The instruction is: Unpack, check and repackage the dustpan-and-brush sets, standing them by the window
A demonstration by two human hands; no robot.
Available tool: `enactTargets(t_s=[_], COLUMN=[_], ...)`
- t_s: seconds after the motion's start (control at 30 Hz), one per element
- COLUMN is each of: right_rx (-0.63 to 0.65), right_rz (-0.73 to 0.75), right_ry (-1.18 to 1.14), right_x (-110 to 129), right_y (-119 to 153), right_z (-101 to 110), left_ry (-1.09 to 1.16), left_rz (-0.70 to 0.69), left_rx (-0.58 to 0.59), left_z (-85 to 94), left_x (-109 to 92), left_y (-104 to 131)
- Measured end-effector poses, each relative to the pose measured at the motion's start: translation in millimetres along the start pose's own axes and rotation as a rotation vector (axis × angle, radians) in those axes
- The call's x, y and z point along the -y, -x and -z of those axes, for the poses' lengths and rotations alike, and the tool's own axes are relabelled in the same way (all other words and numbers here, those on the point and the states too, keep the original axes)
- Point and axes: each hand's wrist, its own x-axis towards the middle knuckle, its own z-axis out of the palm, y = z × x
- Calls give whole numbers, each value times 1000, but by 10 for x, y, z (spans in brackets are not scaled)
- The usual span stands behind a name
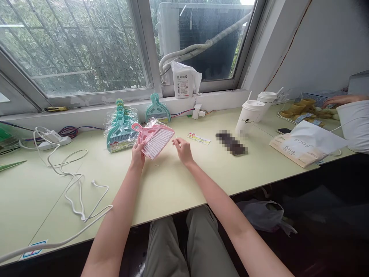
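Note:
A pink dustpan and brush set (pixel 157 140) in clear wrap is held up over the table by my left hand (pixel 138 154), which grips its lower left edge. Just right of the set, my right hand (pixel 183 150) has its fingers pinched together; what they hold, if anything, is too small to name. A yellow printed label (pixel 198 139) lies flat on the table beyond my right hand. Behind and left of the pink set stands a row of wrapped teal dustpan sets (pixel 121 132). Another teal set (pixel 158 109) leans against the window ledge.
White cables (pixel 77 184) and a power strip (pixel 54 143) lie at the left. Right of my hands are a blurred dark object (pixel 231 143), white cups (pixel 250 117) and a tissue pack (pixel 300 148). Another person's hand (pixel 336 100) rests near tape rolls (pixel 298 109).

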Motion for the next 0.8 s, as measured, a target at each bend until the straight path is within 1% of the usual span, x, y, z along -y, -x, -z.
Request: enactTargets(t_s=[0.03,0.07,0.1,0.17,0.23,0.33,0.5,0.6,0.73,0.8], right_rx=[83,137,161,151,105,78,146,145,110,100], right_rz=[-47,-115,-193,-326,-397,-465,-541,-590,-654,-660], right_ry=[-85,-160,-223,-319,-387,-450,-621,-729,-781,-780], right_x=[29,51,68,91,109,140,168,167,185,196], right_y=[26,46,58,59,37,-2,-13,-13,-27,-32], right_z=[-57,-102,-134,-151,-124,-64,-65,-87,-71,-60], left_ry=[0,-1,-2,-4,-7,-21,-27,-33,-18,-17], left_rz=[-1,-3,-8,-20,-27,-29,-28,-26,-24,-26], left_rx=[9,15,18,30,55,61,36,29,41,50], left_z=[-24,-50,-78,-130,-171,-198,-178,-171,-189,-198], left_x=[4,7,11,18,24,26,16,11,5,2], left_y=[16,33,49,79,101,114,101,100,116,122])
